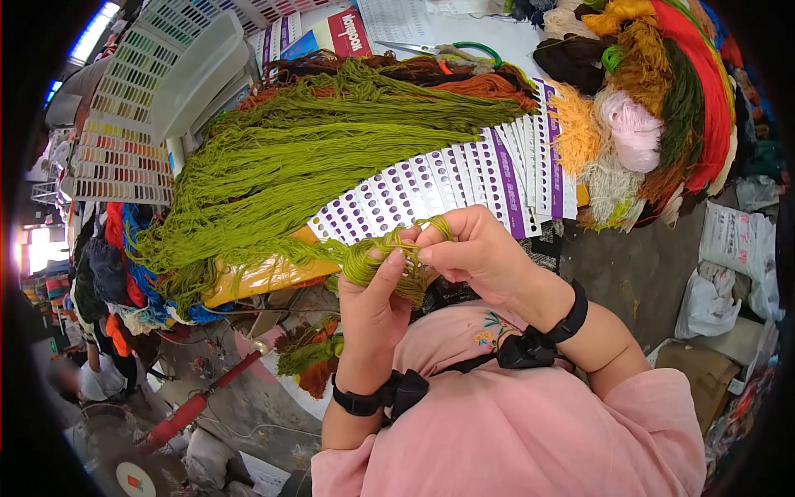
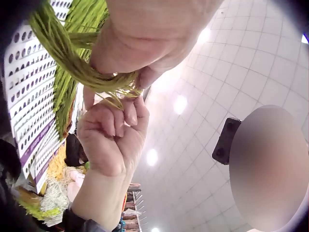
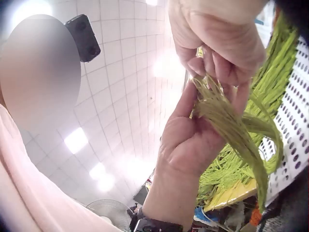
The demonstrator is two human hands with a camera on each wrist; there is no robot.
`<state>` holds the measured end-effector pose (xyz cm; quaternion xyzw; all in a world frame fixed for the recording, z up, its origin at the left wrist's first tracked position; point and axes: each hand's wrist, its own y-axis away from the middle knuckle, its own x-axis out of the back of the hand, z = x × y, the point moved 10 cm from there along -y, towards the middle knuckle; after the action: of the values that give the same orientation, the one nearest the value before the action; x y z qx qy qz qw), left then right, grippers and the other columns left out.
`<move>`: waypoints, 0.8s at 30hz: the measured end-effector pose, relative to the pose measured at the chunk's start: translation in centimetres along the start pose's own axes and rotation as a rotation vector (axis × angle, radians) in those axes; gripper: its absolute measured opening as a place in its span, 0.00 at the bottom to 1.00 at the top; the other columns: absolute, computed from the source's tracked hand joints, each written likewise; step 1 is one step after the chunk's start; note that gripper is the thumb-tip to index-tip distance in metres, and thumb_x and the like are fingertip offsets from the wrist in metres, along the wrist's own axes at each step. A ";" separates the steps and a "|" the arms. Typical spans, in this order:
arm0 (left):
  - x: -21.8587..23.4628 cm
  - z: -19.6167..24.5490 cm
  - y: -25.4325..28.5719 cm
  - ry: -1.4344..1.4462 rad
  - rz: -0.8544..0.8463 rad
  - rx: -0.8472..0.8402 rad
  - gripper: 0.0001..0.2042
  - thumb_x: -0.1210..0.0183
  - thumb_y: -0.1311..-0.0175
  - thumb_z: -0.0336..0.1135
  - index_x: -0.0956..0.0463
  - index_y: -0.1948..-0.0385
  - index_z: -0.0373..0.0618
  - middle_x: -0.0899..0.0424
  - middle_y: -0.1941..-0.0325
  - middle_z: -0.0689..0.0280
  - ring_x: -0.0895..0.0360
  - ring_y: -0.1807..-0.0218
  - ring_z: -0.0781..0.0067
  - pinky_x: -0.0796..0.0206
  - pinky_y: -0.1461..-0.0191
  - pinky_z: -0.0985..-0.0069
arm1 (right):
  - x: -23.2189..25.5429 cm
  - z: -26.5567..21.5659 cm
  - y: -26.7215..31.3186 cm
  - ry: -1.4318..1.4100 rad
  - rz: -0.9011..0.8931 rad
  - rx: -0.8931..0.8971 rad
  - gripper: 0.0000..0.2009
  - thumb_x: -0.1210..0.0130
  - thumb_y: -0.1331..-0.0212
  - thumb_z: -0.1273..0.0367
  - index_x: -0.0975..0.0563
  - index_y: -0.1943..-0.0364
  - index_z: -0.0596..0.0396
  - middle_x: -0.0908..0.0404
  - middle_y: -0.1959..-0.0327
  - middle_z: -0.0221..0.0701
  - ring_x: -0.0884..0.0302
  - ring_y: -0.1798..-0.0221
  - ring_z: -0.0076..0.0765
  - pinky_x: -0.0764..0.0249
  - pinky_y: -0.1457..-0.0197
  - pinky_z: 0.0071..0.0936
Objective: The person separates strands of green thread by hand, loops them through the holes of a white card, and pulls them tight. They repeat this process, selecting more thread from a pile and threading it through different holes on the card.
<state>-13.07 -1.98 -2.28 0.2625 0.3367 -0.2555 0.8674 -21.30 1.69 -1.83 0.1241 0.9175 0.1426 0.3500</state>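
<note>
In the head view my left hand (image 1: 374,300) grips a folded bundle of olive-green yarn (image 1: 361,263), its thumb pointing up across the strands. My right hand (image 1: 480,255) is close beside it, thumb and forefinger pinching a few strands at the bundle's right end. The right wrist view shows the bundle (image 3: 227,123) lying over the left palm, with loose ends hanging down. From the left wrist, thin strands (image 2: 116,94) stretch between the fingertips of both hands. A wide spread of the same green yarn (image 1: 331,124) lies on the table just beyond.
White cards with punched holes (image 1: 406,189) fan out under the yarn. Scissors with green handles (image 1: 476,51) and a red notebook (image 1: 348,33) lie at the back. Colourful yarn skeins (image 1: 642,99) pile up on the right. A yellow packet (image 1: 265,277) sits at the near edge.
</note>
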 end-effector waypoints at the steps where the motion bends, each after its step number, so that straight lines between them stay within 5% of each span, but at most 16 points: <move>1: 0.0 0.0 0.0 0.010 0.006 0.000 0.09 0.51 0.45 0.23 0.31 0.62 0.41 0.26 0.58 0.57 0.28 0.56 0.68 0.34 0.53 0.71 | 0.1 0.0 0.0 -0.007 -0.002 -0.001 0.02 0.49 0.56 0.77 0.25 0.79 0.61 0.25 0.66 0.35 0.40 0.84 0.14 0.44 0.82 0.11; 10: 0.0 -0.3 -0.2 0.007 -0.002 0.012 0.08 0.51 0.45 0.24 0.31 0.63 0.41 0.26 0.59 0.59 0.28 0.57 0.69 0.33 0.54 0.71 | 0.4 0.3 -0.1 -0.024 0.010 -0.034 0.03 0.47 0.55 0.75 0.26 0.76 0.61 0.28 0.81 0.25 0.40 0.84 0.13 0.46 0.83 0.11; 16: 0.1 -0.3 0.0 -0.072 0.034 -0.002 0.08 0.52 0.44 0.27 0.32 0.62 0.38 0.27 0.62 0.62 0.29 0.60 0.71 0.34 0.56 0.74 | -0.3 -0.1 0.1 0.143 -0.032 -0.027 0.03 0.45 0.56 0.76 0.25 0.76 0.62 0.29 0.84 0.23 0.40 0.85 0.13 0.47 0.84 0.11; 24: 0.1 -0.4 -0.2 0.007 0.024 -0.002 0.07 0.50 0.46 0.24 0.30 0.65 0.42 0.26 0.61 0.61 0.28 0.59 0.71 0.34 0.56 0.74 | 0.2 0.2 -0.1 0.007 -0.011 -0.030 0.03 0.44 0.57 0.75 0.25 0.77 0.60 0.30 0.84 0.24 0.40 0.85 0.13 0.47 0.83 0.11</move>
<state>-13.30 -1.87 -2.61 0.2663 0.3369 -0.2439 0.8695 -21.27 1.72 -2.12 0.1133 0.9171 0.1551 0.3493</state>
